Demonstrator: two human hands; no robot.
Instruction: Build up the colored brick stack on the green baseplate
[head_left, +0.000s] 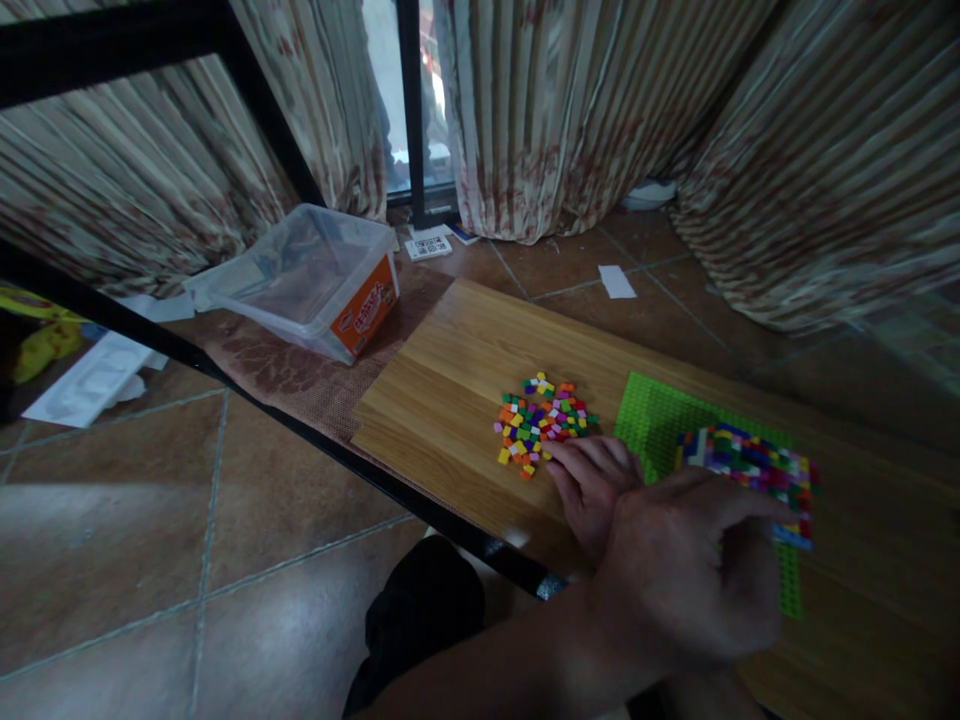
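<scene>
My left hand (690,565) is above the green studded baseplate (637,405), its fingers curled and the index finger bent over at the edge of a multicoloured block of toy bricks (750,455). Whatever its fingertips may hold is hidden. My forearms cross, the left one lying over the right. Beyond the left wrist, my right hand (596,485) rests on the wooden board with fingers stretched out. Its fingertips touch the near edge of a pile of small loose bricks (525,425) in many colours. I see nothing held in it.
A clear plastic tub (300,270) with an orange label stands on a brown mat (300,390), left of the wooden board (450,370). A black bar (337,465) runs along the near side. Curtains (540,110) hang behind. White paper (616,282) lies on the tiled floor.
</scene>
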